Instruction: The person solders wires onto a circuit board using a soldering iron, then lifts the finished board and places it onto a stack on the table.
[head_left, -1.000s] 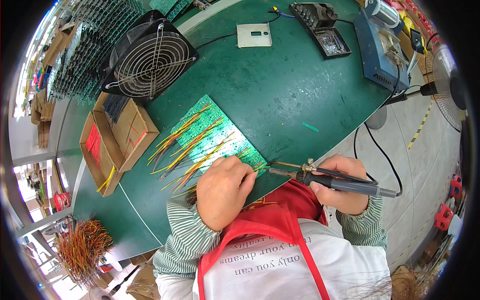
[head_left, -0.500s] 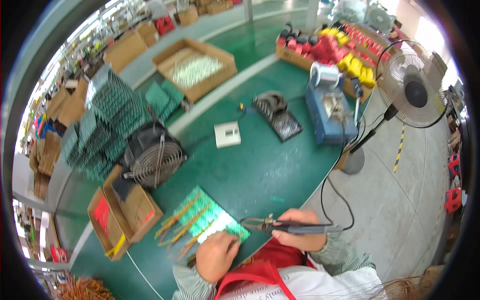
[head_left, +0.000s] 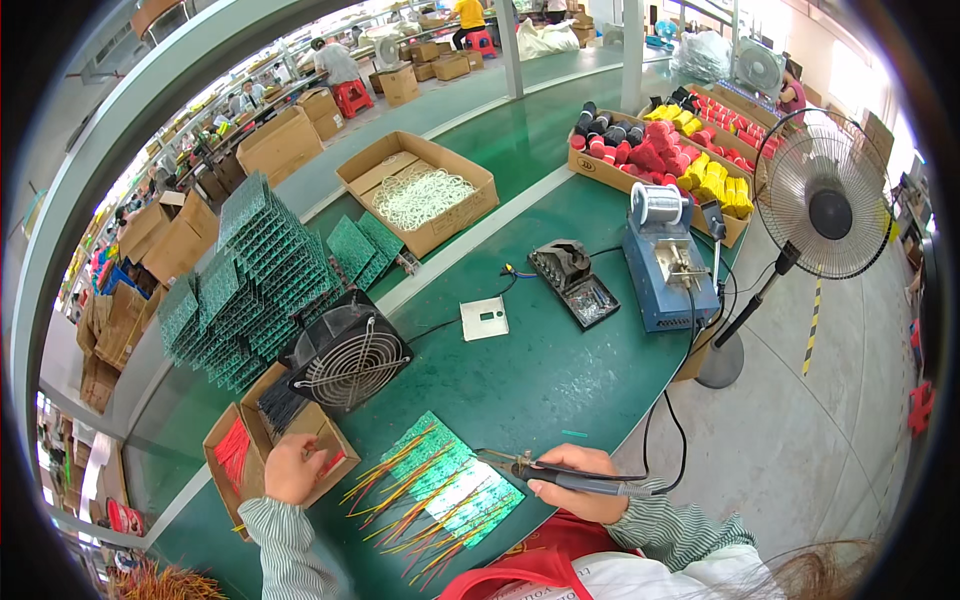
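Observation:
My right hand [head_left: 580, 484] grips a soldering iron [head_left: 590, 483] with a wire-feed guide at its front. The iron's tip reaches the upper right edge of a green circuit board panel [head_left: 430, 452] lying on the table. Several red, yellow and dark wires [head_left: 412, 492] stick out from the panel toward the lower left. My left hand [head_left: 294, 470] is over the divided cardboard box [head_left: 262, 432], fingers curled together close to small red pieces; what they hold, if anything, is hidden. Red wires [head_left: 232, 452] and black wires [head_left: 281, 404] lie in the box.
A black fan [head_left: 350, 352] stands behind the box, beside stacked circuit boards [head_left: 262, 270]. Farther back are a carton [head_left: 440, 235] of white rings, a white plate [head_left: 484, 318], a black tray [head_left: 590, 305] and a blue soldering station [head_left: 668, 285]. A pedestal fan [head_left: 828, 212] stands right.
My left hand has moved left from the board panel to the cardboard box. The right hand still holds the soldering iron at the panel's edge. The whole view has shifted.

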